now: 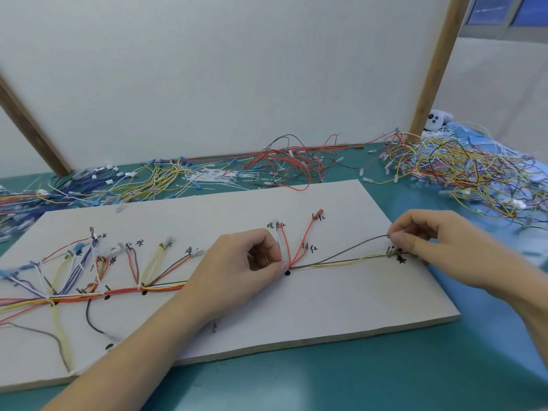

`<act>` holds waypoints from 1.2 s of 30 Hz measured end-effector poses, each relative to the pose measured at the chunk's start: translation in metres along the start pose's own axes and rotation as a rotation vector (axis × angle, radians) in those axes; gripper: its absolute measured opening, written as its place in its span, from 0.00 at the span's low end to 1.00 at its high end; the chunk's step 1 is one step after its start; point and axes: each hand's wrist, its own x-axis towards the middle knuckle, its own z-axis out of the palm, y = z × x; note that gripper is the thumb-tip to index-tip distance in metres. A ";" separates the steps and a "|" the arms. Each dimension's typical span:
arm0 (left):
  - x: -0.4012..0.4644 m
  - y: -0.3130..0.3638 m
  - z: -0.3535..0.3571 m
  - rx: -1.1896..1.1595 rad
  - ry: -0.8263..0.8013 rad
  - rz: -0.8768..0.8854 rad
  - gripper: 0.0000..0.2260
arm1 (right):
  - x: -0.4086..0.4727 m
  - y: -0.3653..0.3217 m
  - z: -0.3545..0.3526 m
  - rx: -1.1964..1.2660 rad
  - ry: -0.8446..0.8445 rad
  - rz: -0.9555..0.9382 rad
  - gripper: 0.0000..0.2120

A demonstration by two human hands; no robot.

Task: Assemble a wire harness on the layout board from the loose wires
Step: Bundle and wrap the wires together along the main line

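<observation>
Pinching the dark grey wire [350,253] end with right hand [439,238] near the right-end peg [389,250] on the layout board [326,307]; left hand [246,262] pinching the bundle at the red branch junction [289,266]. Better to keep tension, seat behind peg.

Teal tabletop [355,381], white wood-framed partition [237,69], blue window [504,8] top right

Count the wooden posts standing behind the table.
2. One wooden post slants at the far left; the other rises at the right, just behind the big wire pile. More may lie outside the view.
</observation>
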 end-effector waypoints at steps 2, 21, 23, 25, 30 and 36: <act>0.000 0.000 0.000 -0.001 -0.004 -0.001 0.07 | 0.000 0.003 0.004 -0.007 0.004 -0.004 0.06; 0.000 -0.002 0.000 -0.002 -0.005 0.025 0.07 | 0.009 -0.015 -0.002 0.023 0.069 -0.025 0.10; -0.001 -0.001 0.000 0.003 -0.015 0.036 0.07 | 0.011 -0.015 -0.003 0.119 0.030 0.029 0.12; -0.002 -0.001 0.000 0.013 -0.027 0.038 0.09 | 0.015 -0.013 -0.004 0.136 -0.030 0.104 0.15; -0.001 -0.001 0.001 0.026 -0.026 0.041 0.09 | 0.040 -0.018 -0.002 0.101 -0.031 0.219 0.23; 0.000 -0.001 -0.001 0.021 -0.020 0.050 0.09 | 0.087 -0.051 0.026 -0.098 -0.064 0.075 0.17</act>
